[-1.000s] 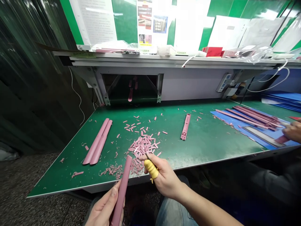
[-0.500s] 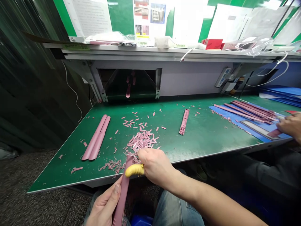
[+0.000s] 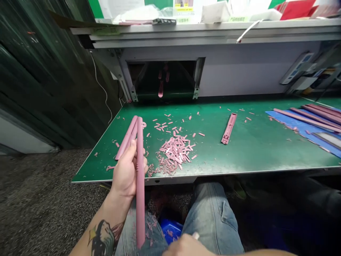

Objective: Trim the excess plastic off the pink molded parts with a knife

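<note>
My left hand (image 3: 127, 172) is closed around a long pink plastic strip (image 3: 140, 185), held upright in front of the green bench (image 3: 250, 149) edge. Behind it, two similar pink strips (image 3: 128, 137) lie side by side on the bench's left part. My right hand (image 3: 186, 247) is low at the bottom edge above my lap; only its back shows, so its fingers are hidden. A heap of pink offcuts (image 3: 176, 149) lies on the bench just right of my left hand. A short pink ribbed piece (image 3: 229, 128) lies further right.
Several long pink strips (image 3: 311, 115) rest on a blue sheet (image 3: 330, 145) at the far right. A dark opening (image 3: 163, 80) in the back wall holds pink pieces. A blue bin (image 3: 170, 229) sits between my knees. A shelf (image 3: 213, 30) runs above.
My left hand has lifted the pink strip up and to the left. My right hand has left the strip and dropped to my lap. The camera has tilted down and leftward.
</note>
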Motion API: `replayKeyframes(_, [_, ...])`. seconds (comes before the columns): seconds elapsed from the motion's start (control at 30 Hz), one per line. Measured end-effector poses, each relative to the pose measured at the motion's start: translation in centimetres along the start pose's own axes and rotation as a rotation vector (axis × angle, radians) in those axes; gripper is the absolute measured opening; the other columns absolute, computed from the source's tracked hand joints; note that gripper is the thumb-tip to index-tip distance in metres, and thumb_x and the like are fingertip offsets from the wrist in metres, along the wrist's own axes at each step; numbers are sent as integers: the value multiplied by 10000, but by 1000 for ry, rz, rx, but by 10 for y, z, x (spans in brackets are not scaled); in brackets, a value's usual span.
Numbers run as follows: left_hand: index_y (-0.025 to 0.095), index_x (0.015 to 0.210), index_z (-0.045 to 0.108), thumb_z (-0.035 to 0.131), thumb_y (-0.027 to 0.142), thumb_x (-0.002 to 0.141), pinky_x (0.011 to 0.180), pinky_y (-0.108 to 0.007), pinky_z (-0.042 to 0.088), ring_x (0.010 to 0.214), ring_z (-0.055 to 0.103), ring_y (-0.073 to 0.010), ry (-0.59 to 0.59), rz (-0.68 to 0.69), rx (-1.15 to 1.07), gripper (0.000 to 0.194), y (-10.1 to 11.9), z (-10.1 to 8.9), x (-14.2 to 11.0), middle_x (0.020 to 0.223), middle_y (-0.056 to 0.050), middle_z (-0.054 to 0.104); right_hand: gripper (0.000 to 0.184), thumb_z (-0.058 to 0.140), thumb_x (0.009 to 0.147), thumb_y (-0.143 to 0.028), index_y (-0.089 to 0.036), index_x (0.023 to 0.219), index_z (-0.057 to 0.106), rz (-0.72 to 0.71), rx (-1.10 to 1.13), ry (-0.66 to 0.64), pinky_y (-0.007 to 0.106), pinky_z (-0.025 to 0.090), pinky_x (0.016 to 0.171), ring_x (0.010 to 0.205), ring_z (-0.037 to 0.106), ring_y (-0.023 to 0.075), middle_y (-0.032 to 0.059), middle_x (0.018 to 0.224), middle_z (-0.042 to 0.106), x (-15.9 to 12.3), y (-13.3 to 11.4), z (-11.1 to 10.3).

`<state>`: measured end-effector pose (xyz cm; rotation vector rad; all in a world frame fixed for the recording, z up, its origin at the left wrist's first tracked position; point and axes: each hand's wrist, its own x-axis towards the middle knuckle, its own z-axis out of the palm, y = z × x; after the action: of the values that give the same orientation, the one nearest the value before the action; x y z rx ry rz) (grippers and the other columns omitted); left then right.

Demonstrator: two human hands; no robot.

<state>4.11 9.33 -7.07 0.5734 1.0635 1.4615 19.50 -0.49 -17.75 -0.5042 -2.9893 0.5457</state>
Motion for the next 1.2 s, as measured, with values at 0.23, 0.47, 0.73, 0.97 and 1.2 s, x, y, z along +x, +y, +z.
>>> replayKeyframes(0.23, [185,1087,636,739,343,750,380,-155,414,477,472,-62,-78,-189,152,386,-38,-16,-29,678,33,539,588,430,844,-726,-161,789,583,457,53,670,226,280,537,583,469,118,6,673,591,8,89,-113])
replayKeyframes(0.47, [275,1169,643,807,360,672,304,-113,366,378,443,-31,-16,-205,96,530,-48,-9,-55,690,33,624,572,479,814,-734,-169,763,555,500,-151,586,247,184,518,581,422,115,1,693,586,17,100,-138])
replayKeyframes(0.73, [238,1124,704,753,178,753,785,-163,549,827,680,-103,-98,-149,-54,380,-49,-13,-49,1004,-28,734,494,405,936,-610,-169,759,542,415,-180,541,256,178,518,567,474,119,14,699,610,8,80,-137])
replayKeyframes(0.97, [201,1053,719,645,86,805,600,-141,527,640,623,-65,-96,-21,-113,283,-31,6,-11,768,7,675,236,569,888,-414,-190,811,557,207,-74,290,245,214,477,527,511,154,22,691,633,2,16,-84])
replayKeyframes(1.2, [164,1010,683,464,38,894,523,-113,485,628,573,-28,-81,21,-274,279,-16,0,24,799,11,575,312,612,869,-461,-187,730,557,-7,137,128,231,288,453,494,537,137,-6,616,623,-13,-7,-36])
